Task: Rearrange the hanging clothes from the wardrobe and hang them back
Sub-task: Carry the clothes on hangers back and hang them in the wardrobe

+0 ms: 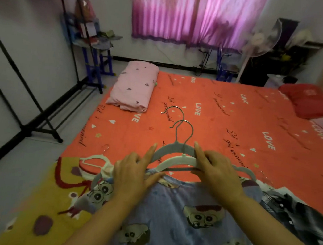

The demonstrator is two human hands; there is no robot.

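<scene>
Hangers stacked at near edge of orange-sheeted bed (236, 120): grey plastic hanger (166, 148) under white plastic hanger (178, 161), both over the collar of the blue cartoon-print shirt (177, 213). My right hand (219, 172) fingers clamp the white one's arm. Left hand (133, 173) fingers apart, pressing the collar.

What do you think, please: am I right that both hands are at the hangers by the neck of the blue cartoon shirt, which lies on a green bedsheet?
Not quite: the bedsheet is orange-red with LOVE lettering, not green, as the head view shows. The rest stands: the left hand and the right hand are at the hangers by the neck of the blue cartoon shirt, which lies on that bedsheet.
</scene>
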